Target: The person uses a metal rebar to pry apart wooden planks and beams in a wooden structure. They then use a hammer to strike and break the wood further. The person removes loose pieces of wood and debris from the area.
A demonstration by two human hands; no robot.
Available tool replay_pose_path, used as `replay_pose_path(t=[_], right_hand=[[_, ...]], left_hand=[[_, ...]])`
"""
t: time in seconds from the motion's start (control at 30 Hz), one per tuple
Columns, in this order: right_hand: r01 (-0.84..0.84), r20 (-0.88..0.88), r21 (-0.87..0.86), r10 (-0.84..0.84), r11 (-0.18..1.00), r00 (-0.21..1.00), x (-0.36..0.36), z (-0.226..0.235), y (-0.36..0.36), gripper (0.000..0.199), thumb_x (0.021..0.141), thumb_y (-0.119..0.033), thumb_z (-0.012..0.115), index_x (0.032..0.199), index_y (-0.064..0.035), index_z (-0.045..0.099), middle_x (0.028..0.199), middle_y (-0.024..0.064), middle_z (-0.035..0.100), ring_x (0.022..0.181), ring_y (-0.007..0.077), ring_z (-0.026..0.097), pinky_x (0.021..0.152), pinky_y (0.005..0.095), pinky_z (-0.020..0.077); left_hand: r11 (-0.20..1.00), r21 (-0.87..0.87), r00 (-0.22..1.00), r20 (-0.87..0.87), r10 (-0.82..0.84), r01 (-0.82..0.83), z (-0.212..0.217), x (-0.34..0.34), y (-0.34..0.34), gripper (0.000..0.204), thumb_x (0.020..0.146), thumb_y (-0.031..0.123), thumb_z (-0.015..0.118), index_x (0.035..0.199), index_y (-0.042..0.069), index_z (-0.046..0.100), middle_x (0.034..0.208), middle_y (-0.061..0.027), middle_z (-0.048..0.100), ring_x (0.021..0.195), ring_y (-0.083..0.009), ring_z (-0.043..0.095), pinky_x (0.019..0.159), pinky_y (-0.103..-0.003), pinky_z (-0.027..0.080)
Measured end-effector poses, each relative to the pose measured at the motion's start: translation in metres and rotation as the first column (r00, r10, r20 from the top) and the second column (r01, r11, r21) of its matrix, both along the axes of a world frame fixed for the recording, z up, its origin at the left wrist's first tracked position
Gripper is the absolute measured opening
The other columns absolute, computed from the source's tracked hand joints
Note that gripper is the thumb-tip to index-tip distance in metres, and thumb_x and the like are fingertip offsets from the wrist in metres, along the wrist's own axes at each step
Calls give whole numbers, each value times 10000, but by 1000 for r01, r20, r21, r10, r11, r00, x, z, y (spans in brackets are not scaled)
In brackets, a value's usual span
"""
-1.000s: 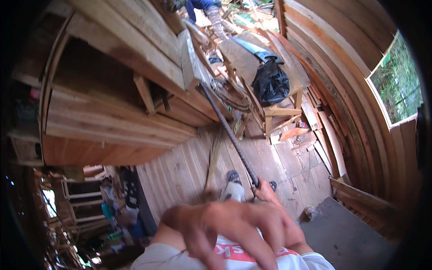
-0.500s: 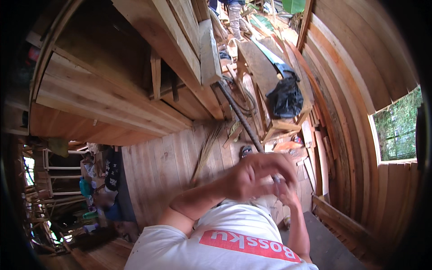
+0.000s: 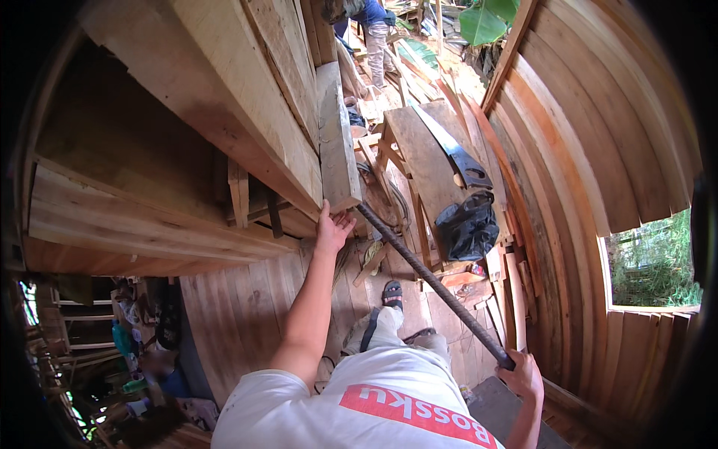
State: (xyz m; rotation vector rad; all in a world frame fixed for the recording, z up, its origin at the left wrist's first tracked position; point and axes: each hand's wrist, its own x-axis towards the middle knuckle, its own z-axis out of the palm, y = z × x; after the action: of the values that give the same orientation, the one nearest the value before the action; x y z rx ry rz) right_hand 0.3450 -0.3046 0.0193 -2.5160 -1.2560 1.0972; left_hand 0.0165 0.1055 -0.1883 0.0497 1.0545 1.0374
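Left hand (image 3: pixel 334 227) shifted from the blurred cluster near the rod's near end up to the wooden beam (image 3: pixel 338 142), centre of frame; fingers spread at the beam's lower end, gripping nothing; dark ribbed metal rod (image 3: pixel 434 283) slants from that beam end, mid-frame, down to lower right; tabletop (image 3: pixel 410 146), upper centre-right, carries handsaw (image 3: pixel 449 146) and, below it in frame, black plastic bag (image 3: pixel 470 230); right hand (image 3: pixel 523 374), lower right, now farther right, fingers wrapped around rod's near end.

Saw (image 3: pixel 458 153) on bench (image 3: pixel 413 146), bag (image 3: pixel 471 230) at its near end, bar (image 3: pixel 436 286) before them, window (image 3: pixel 652 263) right
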Motion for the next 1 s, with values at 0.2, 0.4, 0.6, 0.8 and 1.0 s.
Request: replay_pose_path(t=[0.2, 0.4, 0.6, 0.8, 1.0], right_hand=[[69, 77, -92, -62, 993, 995, -3, 64, 33, 318, 658, -153, 700, 954, -39, 677, 733, 184, 634, 752, 352, 633, 719, 399, 483], [-70, 177, 5, 68, 998, 982, 14, 113, 59, 276, 650, -163, 715, 909, -73, 689, 717, 165, 653, 708, 346, 643, 728, 421, 494], [-149, 202, -16, 149, 989, 968, 38, 136, 88, 274, 642, -166, 735, 904, -94, 694, 673, 145, 647, 675, 328, 645, 670, 404, 497], [-163, 90, -40, 166, 986, 982, 39, 136, 68, 428, 647, -165, 733, 1060, -80, 658, 761, 170, 652, 721, 350, 640, 683, 411, 490], [-138, 6, -59, 138, 989, 990, 42, 131, 70, 388, 648, -156, 724, 1014, -49, 653, 806, 178, 648, 766, 352, 641, 689, 406, 490]], left_hand=[[993, -54, 993, -63, 98, -102, -13, 18, 15, 564, 817, 529, 658, 1031, 32, 501, 905, -88, 483, 807, -218, 512, 746, -373, 478], [989, -97, 983, 139, 124, -111, 1, 28, 5, 432, 841, 457, 663, 934, 52, 546, 850, -67, 531, 788, -192, 528, 744, -330, 486], [996, 55, 989, 130, 68, -76, 17, 38, -15, 439, 848, 411, 667, 950, 0, 553, 886, -82, 570, 789, -184, 536, 751, -315, 483], [989, 42, 980, 145, 135, -142, 1, 46, -6, 388, 865, 381, 654, 938, 10, 564, 872, -75, 587, 732, -166, 529, 679, -297, 475], [997, 47, 989, 137, 60, -67, -2, 32, -5, 353, 873, 391, 637, 916, 50, 555, 807, -38, 545, 681, -144, 500, 601, -278, 441]])
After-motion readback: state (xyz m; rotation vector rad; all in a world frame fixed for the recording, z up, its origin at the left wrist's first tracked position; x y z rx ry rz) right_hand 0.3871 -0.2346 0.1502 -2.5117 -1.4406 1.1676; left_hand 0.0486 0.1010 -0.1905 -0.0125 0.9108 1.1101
